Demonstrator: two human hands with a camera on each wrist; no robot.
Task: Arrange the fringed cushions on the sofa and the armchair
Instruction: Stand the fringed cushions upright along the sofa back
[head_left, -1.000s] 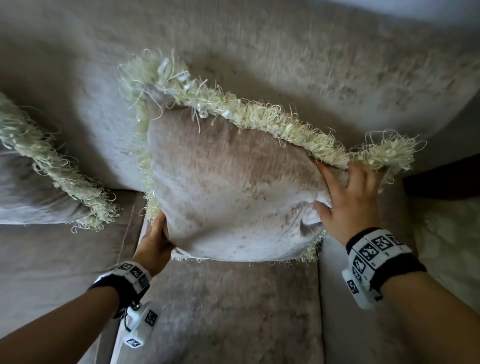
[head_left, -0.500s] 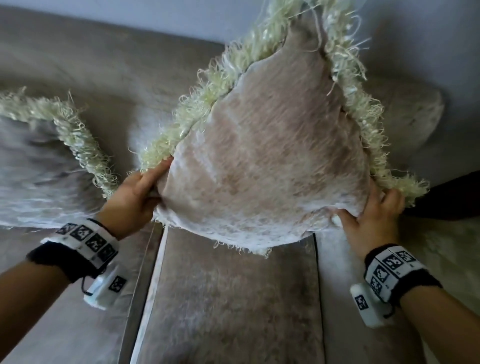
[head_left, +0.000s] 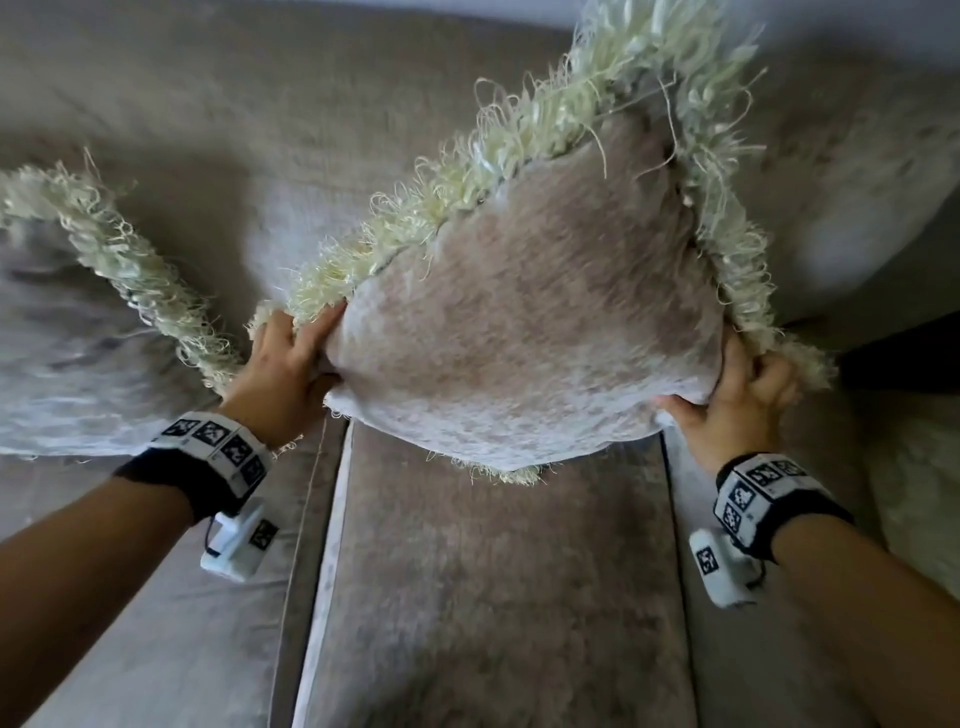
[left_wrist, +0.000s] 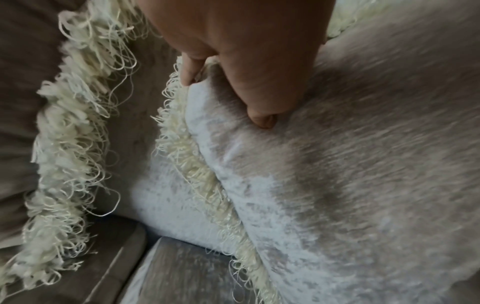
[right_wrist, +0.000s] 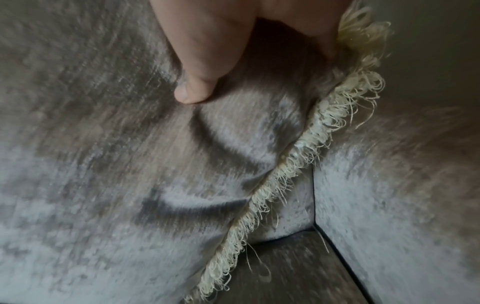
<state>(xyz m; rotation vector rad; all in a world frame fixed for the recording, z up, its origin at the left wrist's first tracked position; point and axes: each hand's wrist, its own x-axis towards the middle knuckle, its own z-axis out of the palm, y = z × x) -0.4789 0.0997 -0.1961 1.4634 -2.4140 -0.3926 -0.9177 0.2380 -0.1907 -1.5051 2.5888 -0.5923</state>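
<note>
A beige velvet cushion (head_left: 524, 322) with a cream fringe (head_left: 467, 176) stands on one corner above the sofa seat (head_left: 493, 597), tilted like a diamond against the backrest. My left hand (head_left: 296, 358) grips its left corner, thumb on the front face, fingers behind the fringe. My right hand (head_left: 737, 395) grips the right corner the same way. In the left wrist view the thumb (left_wrist: 259, 98) presses into the cushion (left_wrist: 363, 164). In the right wrist view the thumb (right_wrist: 197, 82) dents the cushion (right_wrist: 103, 164) beside its fringe (right_wrist: 285, 164).
A second fringed cushion (head_left: 67, 338) leans on the backrest at the left, its fringe (left_wrist: 67, 144) close to my left hand. The sofa arm (head_left: 852, 218) rises at the right, with a dark gap (head_left: 898, 358) beyond it. The backrest (head_left: 208, 104) fills the far side.
The cushion was turned from lying flat-edged to standing on a corner and lifted higher. My left hand rose from its lower edge to its left corner; my right hand stayed on the right corner.
</note>
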